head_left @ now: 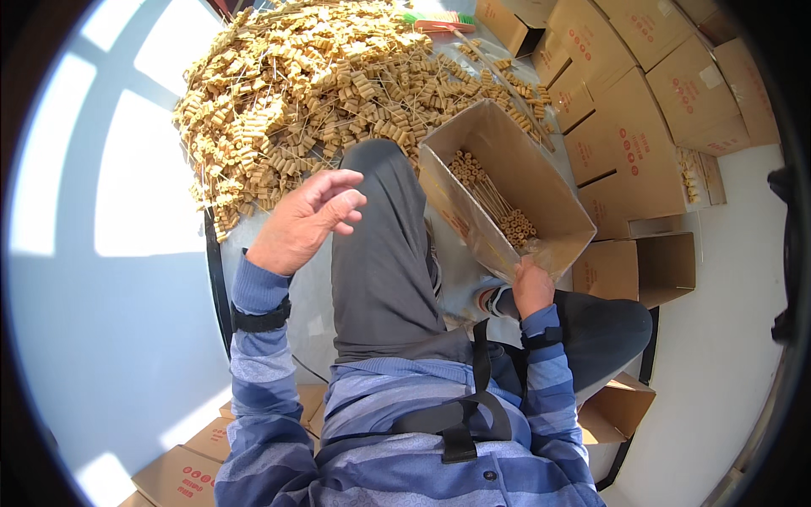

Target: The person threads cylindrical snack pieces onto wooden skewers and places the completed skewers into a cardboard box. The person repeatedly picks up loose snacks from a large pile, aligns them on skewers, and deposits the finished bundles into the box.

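Observation:
My left hand (pixel 308 218) is raised beside my left knee, its fingers loosely bent and apart with nothing in them. The near rim of an open cardboard box (pixel 574 198) is in my right hand (pixel 534 287), the fingers closed over it next to a clear plastic liner. The box stands tilted between my legs. Inside lie several thin sticks (pixel 492 193) with tan ridged tube-shaped pieces on their ends, laid side by side. Beyond my left knee rises a large heap of the same skewered tan pieces (pixel 296 93).
Stacked cardboard boxes (pixel 629 144) line the right side. An open box (pixel 667 264) lies below them, and another open box (pixel 621 406) is by my right thigh. More boxes (pixel 182 473) are at lower left. A green-and-red brush (pixel 439 23) with a long handle lies beyond the heap.

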Demonstrator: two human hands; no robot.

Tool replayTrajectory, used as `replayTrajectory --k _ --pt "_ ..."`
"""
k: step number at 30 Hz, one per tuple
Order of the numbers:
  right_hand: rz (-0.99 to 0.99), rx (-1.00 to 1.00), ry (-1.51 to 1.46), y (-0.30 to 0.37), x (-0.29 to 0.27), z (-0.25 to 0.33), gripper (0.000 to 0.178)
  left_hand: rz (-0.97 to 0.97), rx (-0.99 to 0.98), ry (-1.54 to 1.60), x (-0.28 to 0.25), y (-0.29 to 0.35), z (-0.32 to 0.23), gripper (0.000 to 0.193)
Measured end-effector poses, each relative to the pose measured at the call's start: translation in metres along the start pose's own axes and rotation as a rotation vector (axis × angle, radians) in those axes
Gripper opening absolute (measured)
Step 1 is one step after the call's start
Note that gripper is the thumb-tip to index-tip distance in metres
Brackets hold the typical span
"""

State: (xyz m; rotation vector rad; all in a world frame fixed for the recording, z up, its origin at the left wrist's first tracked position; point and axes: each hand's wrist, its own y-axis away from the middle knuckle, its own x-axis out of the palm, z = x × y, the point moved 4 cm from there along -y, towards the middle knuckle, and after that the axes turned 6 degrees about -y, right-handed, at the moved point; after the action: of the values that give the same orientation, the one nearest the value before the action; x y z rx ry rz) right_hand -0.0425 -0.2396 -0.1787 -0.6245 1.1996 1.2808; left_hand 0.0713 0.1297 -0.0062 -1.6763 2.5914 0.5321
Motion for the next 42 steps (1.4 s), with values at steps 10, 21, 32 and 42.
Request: replayTrajectory --k 10,21,32,42 --pt "0.109 -0.053 0.248 0.011 -0.008 -0.005 0.014 -0.167 -0.627 -0.251 -0.051 0.080 0.254 0.053" --pt "0.220 -0.023 0.361 0.003 -0.003 -0.002 0.022 0.077 -0.963 -0.240 0.038 0.141 0.444 0.038" --pt "0.298 0.008 0.348 -0.007 -0.004 0.010 0.031 -0.075 -0.721 -0.287 0.025 0.099 0.448 0.038" --pt "0.314 -0.074 0.347 -0.017 0.008 -0.009 0.034 0.500 -0.913 0.017 0.128 0.148 0.417 0.037"
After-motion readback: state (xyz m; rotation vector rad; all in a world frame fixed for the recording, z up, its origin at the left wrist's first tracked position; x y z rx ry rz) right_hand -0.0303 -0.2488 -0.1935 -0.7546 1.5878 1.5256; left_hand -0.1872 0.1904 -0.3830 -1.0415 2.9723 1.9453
